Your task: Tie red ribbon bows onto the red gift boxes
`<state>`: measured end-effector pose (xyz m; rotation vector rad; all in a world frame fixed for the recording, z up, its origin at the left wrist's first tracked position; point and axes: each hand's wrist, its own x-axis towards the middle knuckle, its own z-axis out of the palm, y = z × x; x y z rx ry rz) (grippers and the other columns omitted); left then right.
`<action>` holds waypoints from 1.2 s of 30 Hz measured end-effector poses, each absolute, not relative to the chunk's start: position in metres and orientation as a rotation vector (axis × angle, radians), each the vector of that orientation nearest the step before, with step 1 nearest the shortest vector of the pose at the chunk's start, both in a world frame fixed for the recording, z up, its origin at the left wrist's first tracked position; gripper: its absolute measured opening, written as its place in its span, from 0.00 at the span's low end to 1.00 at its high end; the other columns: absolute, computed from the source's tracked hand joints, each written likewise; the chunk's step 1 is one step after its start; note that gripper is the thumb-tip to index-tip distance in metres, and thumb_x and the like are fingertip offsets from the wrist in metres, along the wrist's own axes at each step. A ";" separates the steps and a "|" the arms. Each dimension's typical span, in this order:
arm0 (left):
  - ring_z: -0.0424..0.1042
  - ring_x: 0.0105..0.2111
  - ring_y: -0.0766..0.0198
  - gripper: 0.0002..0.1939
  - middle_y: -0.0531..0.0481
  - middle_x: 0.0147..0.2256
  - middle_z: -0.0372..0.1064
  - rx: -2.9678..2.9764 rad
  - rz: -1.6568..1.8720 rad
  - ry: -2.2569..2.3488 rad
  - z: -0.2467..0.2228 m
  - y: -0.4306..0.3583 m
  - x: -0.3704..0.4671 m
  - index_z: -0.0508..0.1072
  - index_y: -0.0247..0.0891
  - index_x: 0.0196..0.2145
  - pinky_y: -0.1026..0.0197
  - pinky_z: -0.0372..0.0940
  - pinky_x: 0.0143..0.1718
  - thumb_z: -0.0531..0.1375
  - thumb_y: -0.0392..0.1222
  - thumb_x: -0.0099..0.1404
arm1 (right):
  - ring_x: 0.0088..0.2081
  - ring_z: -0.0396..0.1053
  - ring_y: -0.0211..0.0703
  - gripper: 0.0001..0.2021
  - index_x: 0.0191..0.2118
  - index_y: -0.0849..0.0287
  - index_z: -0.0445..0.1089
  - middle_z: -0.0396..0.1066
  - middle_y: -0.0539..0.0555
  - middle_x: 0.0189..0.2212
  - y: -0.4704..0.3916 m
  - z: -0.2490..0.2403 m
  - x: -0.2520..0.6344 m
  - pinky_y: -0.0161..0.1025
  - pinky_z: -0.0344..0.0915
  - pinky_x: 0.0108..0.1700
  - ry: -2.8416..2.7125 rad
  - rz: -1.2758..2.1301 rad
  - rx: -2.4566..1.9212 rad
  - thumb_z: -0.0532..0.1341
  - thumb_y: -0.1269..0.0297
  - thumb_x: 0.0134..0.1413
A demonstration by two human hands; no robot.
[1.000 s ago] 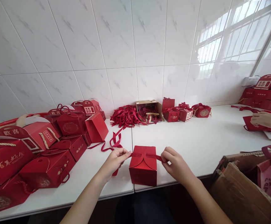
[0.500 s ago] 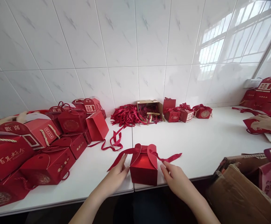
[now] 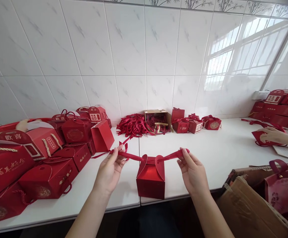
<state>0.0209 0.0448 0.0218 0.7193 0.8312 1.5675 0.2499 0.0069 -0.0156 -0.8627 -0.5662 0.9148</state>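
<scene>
A small red gift box [image 3: 150, 181] stands upright at the front edge of the white table, its rounded top flaps folded together. A red ribbon [image 3: 131, 156] runs through the holes in those flaps. My left hand [image 3: 109, 172] pinches the ribbon's left end, up and to the left of the box. On the other side, my right hand [image 3: 193, 167] grips the right end between thumb and fingers. Both lengths are stretched nearly straight and slope upward from the box. Neither hand touches the box itself.
Many finished-looking red boxes [image 3: 49, 178] are stacked at left. Along the wall lie a ribbon heap [image 3: 132, 125], a carton of ribbons [image 3: 157, 122] and several small tied boxes [image 3: 211, 122]. A co-worker's hand [image 3: 274, 135] holds a red piece at right. A brown carton [image 3: 248, 201] stands front right.
Both my hands have risen and taken hold of the ribbon's ends, pulling them up and outward. The box stays in place. The head view has tilted up slightly.
</scene>
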 end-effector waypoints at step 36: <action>0.66 0.22 0.67 0.39 0.58 0.19 0.68 1.999 1.219 0.712 0.133 0.037 0.073 0.37 0.43 0.65 0.64 0.62 0.29 0.55 0.46 0.63 | 0.21 0.49 0.29 0.09 0.34 0.61 0.72 0.59 0.46 0.21 0.027 0.114 0.230 0.34 0.50 0.25 -1.356 1.150 -0.575 0.63 0.61 0.48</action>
